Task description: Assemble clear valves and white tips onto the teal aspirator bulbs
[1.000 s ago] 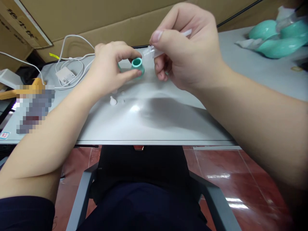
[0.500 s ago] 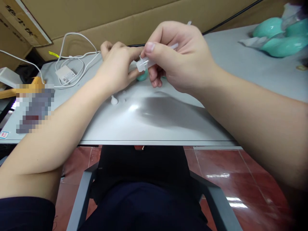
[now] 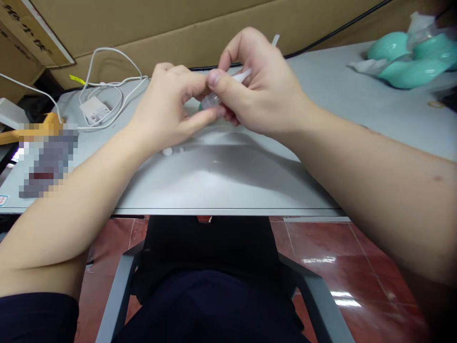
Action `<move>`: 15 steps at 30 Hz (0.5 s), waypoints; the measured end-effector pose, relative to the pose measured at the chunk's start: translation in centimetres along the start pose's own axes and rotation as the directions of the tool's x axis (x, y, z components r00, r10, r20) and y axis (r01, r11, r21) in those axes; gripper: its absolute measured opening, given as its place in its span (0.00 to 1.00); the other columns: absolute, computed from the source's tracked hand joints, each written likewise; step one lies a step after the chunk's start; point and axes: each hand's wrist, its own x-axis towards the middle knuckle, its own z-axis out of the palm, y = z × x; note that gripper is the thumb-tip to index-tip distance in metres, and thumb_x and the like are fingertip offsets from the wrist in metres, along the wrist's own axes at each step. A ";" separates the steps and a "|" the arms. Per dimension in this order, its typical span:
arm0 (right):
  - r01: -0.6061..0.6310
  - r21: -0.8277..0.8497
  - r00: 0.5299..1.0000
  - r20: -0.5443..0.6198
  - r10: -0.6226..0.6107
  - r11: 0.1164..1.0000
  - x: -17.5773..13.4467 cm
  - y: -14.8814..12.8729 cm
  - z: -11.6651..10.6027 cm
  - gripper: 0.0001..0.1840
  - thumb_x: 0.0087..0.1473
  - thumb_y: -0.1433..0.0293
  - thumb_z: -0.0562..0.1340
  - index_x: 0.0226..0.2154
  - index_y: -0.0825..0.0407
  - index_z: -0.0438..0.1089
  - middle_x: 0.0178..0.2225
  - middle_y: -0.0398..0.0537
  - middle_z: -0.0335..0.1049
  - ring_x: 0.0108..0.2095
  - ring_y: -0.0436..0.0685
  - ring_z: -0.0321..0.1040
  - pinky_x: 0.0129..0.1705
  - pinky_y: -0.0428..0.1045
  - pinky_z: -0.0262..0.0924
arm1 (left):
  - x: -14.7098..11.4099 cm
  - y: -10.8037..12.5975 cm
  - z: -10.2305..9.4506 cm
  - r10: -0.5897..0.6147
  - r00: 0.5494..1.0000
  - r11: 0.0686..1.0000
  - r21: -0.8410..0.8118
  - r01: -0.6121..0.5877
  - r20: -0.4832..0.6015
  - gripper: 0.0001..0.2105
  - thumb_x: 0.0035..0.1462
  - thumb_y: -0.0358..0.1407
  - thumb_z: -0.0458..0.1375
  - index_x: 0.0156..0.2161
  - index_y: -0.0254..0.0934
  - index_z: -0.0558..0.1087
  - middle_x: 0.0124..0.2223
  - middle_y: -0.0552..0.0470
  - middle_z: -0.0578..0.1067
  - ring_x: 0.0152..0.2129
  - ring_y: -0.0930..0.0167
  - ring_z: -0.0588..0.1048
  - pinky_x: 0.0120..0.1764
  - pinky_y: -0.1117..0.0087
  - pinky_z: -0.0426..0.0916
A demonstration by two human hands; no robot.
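One small, smooth-skinned green piece (image 3: 201, 106) is sitting in the left hand (image 3: 167, 102), just above the grey tabletop (image 3: 228, 190), mostly hidden by fingers. A translucent plastic tube (image 3: 211, 99) is pointing its clear end at it; whether the two are joined, I cannot tell. The left thumb and fingers are curving narrowly around the green piece. The right hand (image 3: 250, 85) is pinching the tube between thumb and forefinger, its other fingers curling under, while a slim whitish stem (image 3: 243, 75) is crossing its palm. Near the left wrist, a little white piece (image 3: 167, 151) is resting. Far right, glossy, bulbous green pieces (image 3: 410, 74) are lying by crumpled pale wrapping (image 3: 369, 66). Matte brown cardboard (image 3: 143, 28) is standing behind.
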 end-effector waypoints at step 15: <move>0.161 -0.385 0.925 -0.261 -0.275 0.909 0.3 0.1 0.0 0.40 0.58 0.37 0.87 0.36 0.38 0.62 0.25 0.41 0.66 0.32 0.61 0.72 0.27 0.57 0.55 | 0.6 0.3 1.8 -0.163 0.987 0.956 0.249 0.157 0.004 0.15 0.81 0.40 0.61 0.36 0.48 0.74 0.38 0.45 0.82 0.44 0.52 0.80 0.71 0.40 0.64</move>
